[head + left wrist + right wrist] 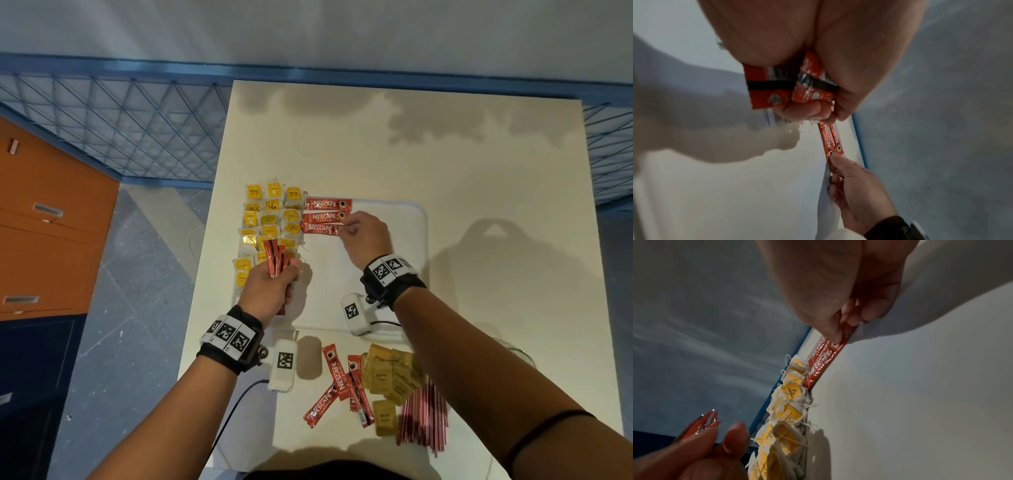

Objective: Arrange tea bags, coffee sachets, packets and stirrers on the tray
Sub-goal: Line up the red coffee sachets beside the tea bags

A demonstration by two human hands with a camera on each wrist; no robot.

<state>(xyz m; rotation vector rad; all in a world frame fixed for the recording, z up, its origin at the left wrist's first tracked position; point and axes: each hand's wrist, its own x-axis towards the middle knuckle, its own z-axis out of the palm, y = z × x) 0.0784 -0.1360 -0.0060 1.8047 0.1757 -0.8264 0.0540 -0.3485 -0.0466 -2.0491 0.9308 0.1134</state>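
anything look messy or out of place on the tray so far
Mostly tidy: three coffee sachets lie in a neat row. The tea bags beside them overlap unevenly, with strings straggling out.

Coffee sachets glossy red foil; tea bags matt paper; tray smooth white plastic.

On the tray: three coffee sachets in a column, beside roughly twenty tea bags. Near it on the counter: about four loose sachets, several brown packets, and one bundle of stirrers.
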